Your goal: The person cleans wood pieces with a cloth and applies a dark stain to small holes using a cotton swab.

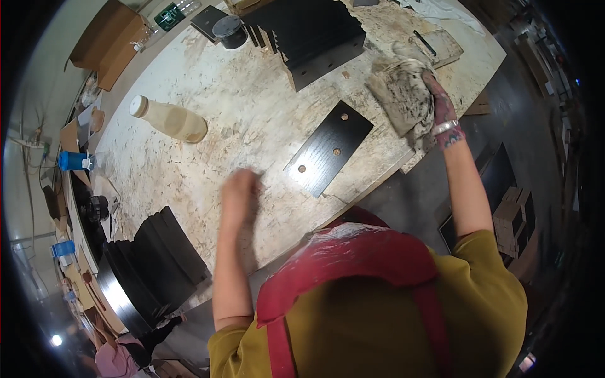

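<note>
A flat black board (pixel 329 148) with three round holes along it lies on the worktable in front of me. My right hand (pixel 439 101) grips a stained, crumpled rag (pixel 403 94) to the right of the board, over the table's edge. To the left of the board, my left hand (pixel 240 191) is curled into a loose fist above the tabletop, slightly blurred, and nothing shows in it. It touches neither the board nor the bottle beyond it.
A cream-coloured bottle (pixel 169 120) lies on the stained worktable (pixel 252 113). Black boards are stacked at the back (pixel 309 38) and at the near left (pixel 157 264). A round dark-lidded tub (pixel 230 33) sits at the back; a shallow tray (pixel 444 47) is at the right.
</note>
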Motion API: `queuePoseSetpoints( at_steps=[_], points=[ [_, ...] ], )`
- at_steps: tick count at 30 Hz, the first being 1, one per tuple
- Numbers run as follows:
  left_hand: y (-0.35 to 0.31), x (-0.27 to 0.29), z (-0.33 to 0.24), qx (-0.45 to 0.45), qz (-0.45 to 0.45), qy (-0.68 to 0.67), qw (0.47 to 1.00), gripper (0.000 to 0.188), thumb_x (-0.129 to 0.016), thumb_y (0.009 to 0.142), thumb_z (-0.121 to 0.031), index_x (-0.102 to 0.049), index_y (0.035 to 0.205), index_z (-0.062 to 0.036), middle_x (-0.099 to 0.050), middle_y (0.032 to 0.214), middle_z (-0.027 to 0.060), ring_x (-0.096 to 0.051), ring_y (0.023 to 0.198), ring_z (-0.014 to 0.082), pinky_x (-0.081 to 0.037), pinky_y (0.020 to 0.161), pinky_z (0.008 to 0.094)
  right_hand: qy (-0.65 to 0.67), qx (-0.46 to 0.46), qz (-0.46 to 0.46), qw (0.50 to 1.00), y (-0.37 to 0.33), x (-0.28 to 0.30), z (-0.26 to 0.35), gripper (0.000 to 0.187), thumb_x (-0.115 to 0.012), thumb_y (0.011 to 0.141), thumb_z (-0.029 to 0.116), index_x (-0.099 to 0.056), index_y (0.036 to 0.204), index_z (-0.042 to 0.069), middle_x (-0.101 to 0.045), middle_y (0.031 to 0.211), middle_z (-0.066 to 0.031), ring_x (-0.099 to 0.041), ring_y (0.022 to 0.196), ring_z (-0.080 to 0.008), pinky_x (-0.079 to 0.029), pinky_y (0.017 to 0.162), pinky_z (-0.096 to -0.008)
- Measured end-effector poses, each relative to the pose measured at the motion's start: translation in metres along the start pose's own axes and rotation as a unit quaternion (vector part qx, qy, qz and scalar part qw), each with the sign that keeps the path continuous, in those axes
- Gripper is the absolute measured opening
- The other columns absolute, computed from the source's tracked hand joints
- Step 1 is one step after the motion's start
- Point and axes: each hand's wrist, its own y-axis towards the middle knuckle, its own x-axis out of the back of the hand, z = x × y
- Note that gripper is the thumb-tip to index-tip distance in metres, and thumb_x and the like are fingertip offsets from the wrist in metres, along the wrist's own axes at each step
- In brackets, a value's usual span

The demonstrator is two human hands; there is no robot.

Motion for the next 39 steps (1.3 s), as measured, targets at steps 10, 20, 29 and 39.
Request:
queuePoseSetpoints(
  at_steps=[10, 20, 29, 39],
  points=[
    [0.146, 0.110, 0.001, -0.234, -0.325, -0.042, 0.915, 0.101, -0.078, 0.074, -0.023, -0.010, 0.147, -0.0052, -0.030, 0.144, 0.0190, -0.039, 0.128, 0.0327, -0.033, 0.105, 0.0395, 0.388, -0.177, 0.230, 0.875, -0.073, -0.031, -0.032, 0.054, -0.054, 0.088, 0.029, -0.045, 0.133, 0.000, -0.048, 0.136, -0.0175, -0.047, 0.124, -0.0331, -0.034, 0.108, -0.0468],
    [0.065, 0.006, -0.057, -0.458, -0.123, 0.278, 0.835, 0.073, -0.076, 0.061, -0.010, -0.049, 0.129, -0.0075, -0.052, 0.110, 0.0147, -0.054, 0.100, 0.0342, -0.044, 0.088, 0.0403, 0.373, -0.184, 0.165, 0.894, -0.104, -0.065, -0.065, 0.053, -0.055, 0.091, 0.036, -0.047, 0.132, 0.003, -0.055, 0.128, -0.0159, -0.055, 0.115, -0.0305, -0.042, 0.101, -0.0445],
    [0.032, -0.036, -0.101, -0.527, -0.141, 0.443, 0.711, 0.076, -0.077, 0.055, -0.007, -0.055, 0.125, -0.0284, -0.052, 0.107, 0.0094, -0.052, 0.099, 0.0258, -0.036, 0.089, 0.0444, 0.331, -0.205, 0.146, 0.910, -0.116, -0.064, -0.064, 0.047, -0.054, 0.092, 0.031, -0.049, 0.129, 0.003, -0.060, 0.121, -0.0148, -0.060, 0.107, -0.0280, -0.046, 0.097, -0.0432],
    [0.028, -0.031, -0.106, -0.543, -0.088, 0.475, 0.687, 0.074, -0.077, 0.056, -0.006, -0.054, 0.125, -0.0221, -0.052, 0.113, 0.0111, -0.053, 0.104, 0.0270, -0.038, 0.092, 0.0440, 0.317, -0.235, 0.174, 0.902, -0.102, -0.062, -0.075, 0.050, -0.049, 0.093, 0.033, -0.048, 0.129, 0.000, -0.056, 0.125, -0.0180, -0.058, 0.111, -0.0292, -0.044, 0.099, -0.0427]
  ],
)
